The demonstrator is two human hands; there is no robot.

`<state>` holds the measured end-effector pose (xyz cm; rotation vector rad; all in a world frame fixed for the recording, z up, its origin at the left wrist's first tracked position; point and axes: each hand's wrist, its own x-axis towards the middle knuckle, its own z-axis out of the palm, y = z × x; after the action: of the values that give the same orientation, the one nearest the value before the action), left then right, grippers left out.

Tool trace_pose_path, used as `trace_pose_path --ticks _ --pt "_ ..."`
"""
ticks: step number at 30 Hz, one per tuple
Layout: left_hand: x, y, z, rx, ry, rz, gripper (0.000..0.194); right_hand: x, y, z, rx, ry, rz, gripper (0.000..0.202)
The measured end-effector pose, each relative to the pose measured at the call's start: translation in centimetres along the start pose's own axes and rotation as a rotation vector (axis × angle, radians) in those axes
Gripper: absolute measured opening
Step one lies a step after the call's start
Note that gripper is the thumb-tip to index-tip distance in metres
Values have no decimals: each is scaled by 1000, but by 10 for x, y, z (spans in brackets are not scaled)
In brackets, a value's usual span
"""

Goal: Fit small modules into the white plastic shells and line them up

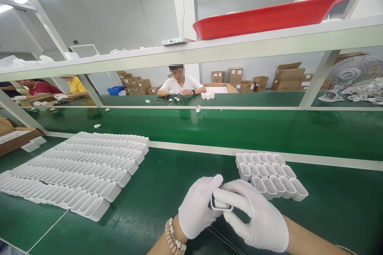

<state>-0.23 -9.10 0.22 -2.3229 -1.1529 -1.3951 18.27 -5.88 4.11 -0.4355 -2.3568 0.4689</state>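
Both my hands wear white gloves and meet over the green tabletop, low in the head view. My left hand (200, 206) is wrapped round a small white plastic case (221, 205) whose open end faces me. The fingers of my right hand (254, 215) press at that open end; my glove hides part of the case and whatever lies inside it. Just beyond my right hand sits a small block of white open-topped cases (271, 177) in rows. Far more white cases (74, 171) stand in long rows to the left.
A green conveyor belt (179, 125) runs across behind the worktop, carrying a few small parts. Overhead is a shelf (143, 57) bearing a red tray (269, 18). A co-worker (181, 83) sits opposite. A cardboard box (18, 141) stands at far left, a fan (354, 71) at far right.
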Motion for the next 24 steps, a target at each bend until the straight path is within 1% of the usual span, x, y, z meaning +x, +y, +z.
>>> trace_pose_path --ticks 3,5,7,9,11,13,15,16,17,19,20,22,24 --pt "4 5 -1 -37 15 -62 58 3 7 1 227 -59 195 32" --pt "10 9 -3 -103 -16 -145 53 4 13 4 414 -86 321 27" --pt "15 13 -4 -203 -78 -272 43 5 18 8 577 -117 418 30" --pt "16 14 -2 -326 -108 -404 40 6 20 11 673 -124 486 33" --pt "12 14 1 -452 -113 -534 45 8 19 12 698 -115 548 31" --pt "8 14 5 -571 -144 -688 51 10 16 13 737 -100 611 27" --pt "6 14 8 -613 -188 -838 52 12 14 14 875 -88 697 28" --pt "6 13 9 -609 -193 -889 50 13 14 14 993 -82 752 30" --pt "7 13 9 -611 -187 -911 46 14 15 15 1125 -73 808 33" --pt "10 10 9 -675 -172 -872 40 15 18 16 1342 -50 899 35" --pt "11 8 10 -737 -173 -831 44 16 20 16 1419 -36 943 35" --pt "11 3 13 -844 -192 -788 58 18 24 17 1496 -12 1041 33" --pt "8 -1 17 -862 -218 -817 70 19 28 18 1516 -5 1130 31"
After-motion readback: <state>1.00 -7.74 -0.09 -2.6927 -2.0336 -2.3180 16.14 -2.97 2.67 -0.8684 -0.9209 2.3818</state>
